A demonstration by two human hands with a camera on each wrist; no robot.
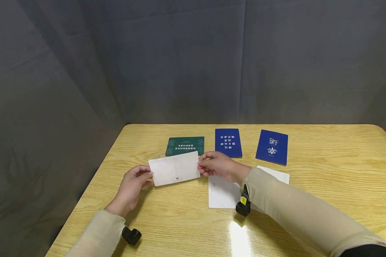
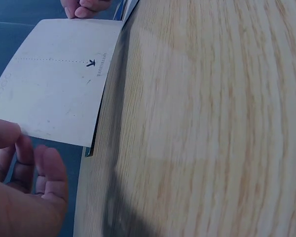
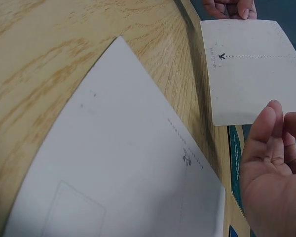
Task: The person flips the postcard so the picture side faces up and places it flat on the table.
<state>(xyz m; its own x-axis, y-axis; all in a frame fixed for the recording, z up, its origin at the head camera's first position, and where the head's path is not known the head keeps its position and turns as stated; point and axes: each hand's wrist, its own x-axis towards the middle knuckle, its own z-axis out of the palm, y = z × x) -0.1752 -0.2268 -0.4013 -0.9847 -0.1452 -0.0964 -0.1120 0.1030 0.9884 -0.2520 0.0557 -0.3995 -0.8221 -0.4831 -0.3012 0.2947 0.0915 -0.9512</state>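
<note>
Between both hands, a white postcard (image 1: 174, 169) is held up above the table, its back with a small dark bird mark and a dotted line showing. My left hand (image 1: 131, 187) pinches its left edge between thumb and fingers. At the opposite short edge, my right hand (image 1: 221, 166) pinches it the same way. In the right wrist view the postcard (image 3: 246, 69) spans from one hand to the other. Beneath my right wrist lie white cards (image 1: 222, 195), partly hidden by the forearm. Just behind the held postcard is a green card (image 1: 184, 144), its lower part covered.
Two blue cards lie farther back on the wooden table (image 1: 334, 178): one with several lines of white characters (image 1: 228, 142), and one with two large characters (image 1: 272, 147). A dark grey curtain (image 1: 180, 64) hangs behind the table and along its left side.
</note>
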